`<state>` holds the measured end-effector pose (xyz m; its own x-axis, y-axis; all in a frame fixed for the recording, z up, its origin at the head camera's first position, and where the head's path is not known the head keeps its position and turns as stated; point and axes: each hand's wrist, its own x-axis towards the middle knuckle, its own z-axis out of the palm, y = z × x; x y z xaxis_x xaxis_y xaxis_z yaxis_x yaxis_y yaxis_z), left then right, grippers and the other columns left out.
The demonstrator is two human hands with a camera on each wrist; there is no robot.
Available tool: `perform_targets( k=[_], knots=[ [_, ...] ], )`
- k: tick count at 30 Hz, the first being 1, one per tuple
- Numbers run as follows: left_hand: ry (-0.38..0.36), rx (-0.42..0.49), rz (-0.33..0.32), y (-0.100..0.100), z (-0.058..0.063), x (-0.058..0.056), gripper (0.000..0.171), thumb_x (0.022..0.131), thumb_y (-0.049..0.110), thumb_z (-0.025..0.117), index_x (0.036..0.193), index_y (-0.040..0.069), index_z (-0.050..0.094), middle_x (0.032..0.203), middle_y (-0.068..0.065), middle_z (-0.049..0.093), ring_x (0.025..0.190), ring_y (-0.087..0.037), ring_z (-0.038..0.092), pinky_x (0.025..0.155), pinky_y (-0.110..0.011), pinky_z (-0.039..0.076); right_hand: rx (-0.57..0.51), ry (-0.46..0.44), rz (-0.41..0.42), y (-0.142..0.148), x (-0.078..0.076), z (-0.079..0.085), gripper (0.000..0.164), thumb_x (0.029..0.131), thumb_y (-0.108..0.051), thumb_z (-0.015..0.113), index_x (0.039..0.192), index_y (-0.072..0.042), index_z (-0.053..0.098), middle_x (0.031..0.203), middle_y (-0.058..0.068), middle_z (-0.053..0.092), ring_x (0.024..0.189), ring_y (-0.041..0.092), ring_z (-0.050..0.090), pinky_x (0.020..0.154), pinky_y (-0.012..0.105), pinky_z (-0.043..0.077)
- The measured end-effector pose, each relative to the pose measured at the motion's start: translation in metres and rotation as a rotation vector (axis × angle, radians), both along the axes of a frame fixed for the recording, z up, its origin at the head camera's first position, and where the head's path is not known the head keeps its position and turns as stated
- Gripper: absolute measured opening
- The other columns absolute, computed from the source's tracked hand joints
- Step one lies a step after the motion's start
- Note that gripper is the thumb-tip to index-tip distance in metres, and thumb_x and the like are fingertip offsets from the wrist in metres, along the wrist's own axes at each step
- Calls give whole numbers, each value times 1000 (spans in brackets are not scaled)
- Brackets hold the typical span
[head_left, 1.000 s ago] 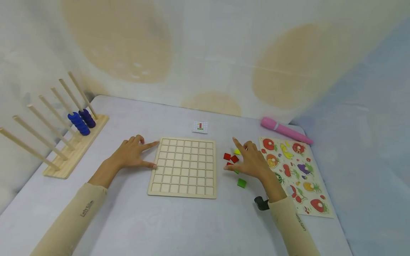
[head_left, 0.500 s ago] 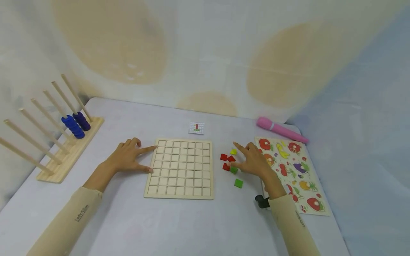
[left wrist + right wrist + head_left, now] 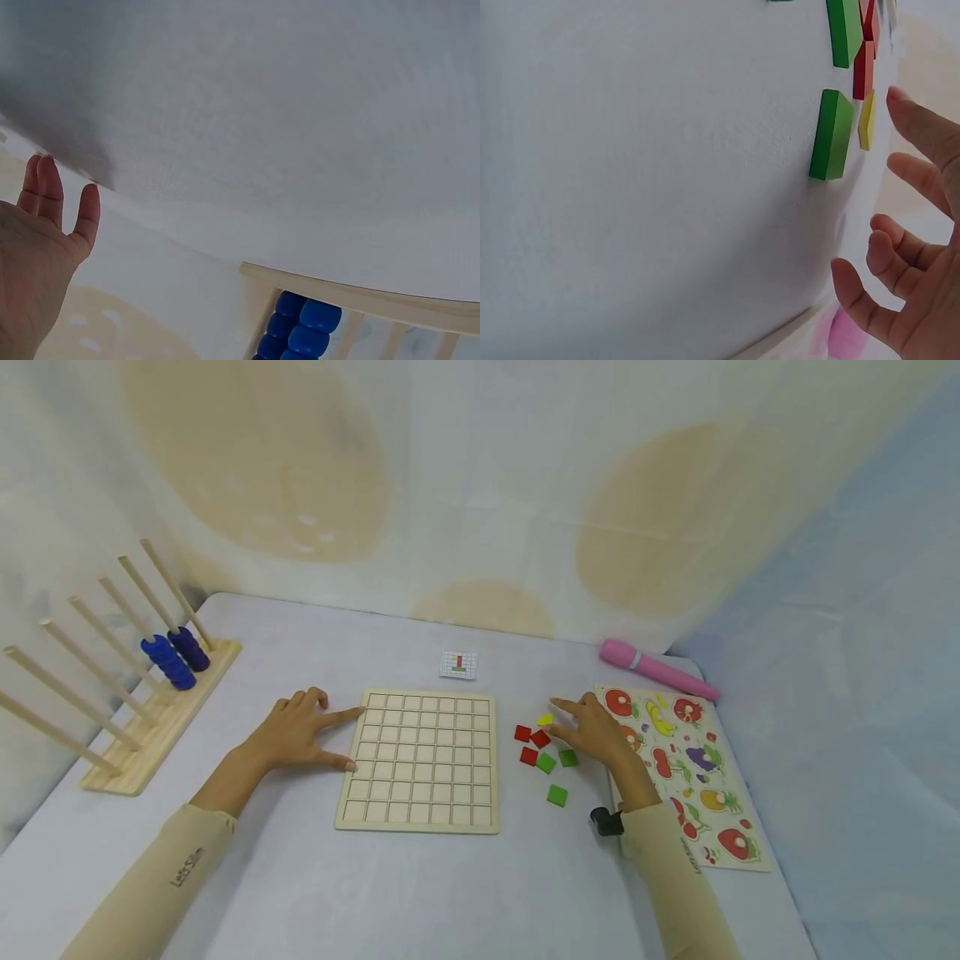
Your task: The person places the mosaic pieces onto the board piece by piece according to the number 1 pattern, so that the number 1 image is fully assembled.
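A light wooden grid board [image 3: 422, 763] lies flat in the middle of the table in the head view. At its left edge rest the spread index finger and thumb of my left hand [image 3: 295, 732], the other fingers loosely bent. My right hand [image 3: 600, 735] hovers with parted fingers beside a small group of tiles and holds nothing. Three red tiles [image 3: 522, 733], three green tiles [image 3: 557, 795] and a yellow piece [image 3: 545, 720] lie right of the board. In the right wrist view a green tile [image 3: 831, 135] sits left of the fingertips.
Behind the board lies a small printed grid card [image 3: 459, 665]. A wooden peg rack [image 3: 168, 714] with blue beads stands at the left. At the right are a fruit puzzle board [image 3: 686, 793] and a pink pen-shaped object [image 3: 660, 671]. Cloth walls border the table.
My right hand has drawn slightly away from the tiles, its thumb moving back. The green tiles near it now lie apart and uncovered. My left hand keeps its place at the board's edge.
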<state>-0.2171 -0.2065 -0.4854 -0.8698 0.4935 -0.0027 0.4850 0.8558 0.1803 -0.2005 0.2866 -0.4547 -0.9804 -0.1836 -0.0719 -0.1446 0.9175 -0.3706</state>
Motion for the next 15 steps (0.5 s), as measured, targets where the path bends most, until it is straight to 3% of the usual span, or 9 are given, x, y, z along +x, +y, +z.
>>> perform_targets(
  k=[15],
  knots=[
    [16, 9, -1, 0, -2, 0, 99, 63, 89, 61, 146, 36, 49, 120, -13, 46, 101, -29, 44, 87, -53, 34, 19, -6, -68, -7, -3, -7, 46, 90, -33, 73, 132, -14, 66, 103, 13, 50, 87, 24, 48, 68, 31, 40]
  ],
)
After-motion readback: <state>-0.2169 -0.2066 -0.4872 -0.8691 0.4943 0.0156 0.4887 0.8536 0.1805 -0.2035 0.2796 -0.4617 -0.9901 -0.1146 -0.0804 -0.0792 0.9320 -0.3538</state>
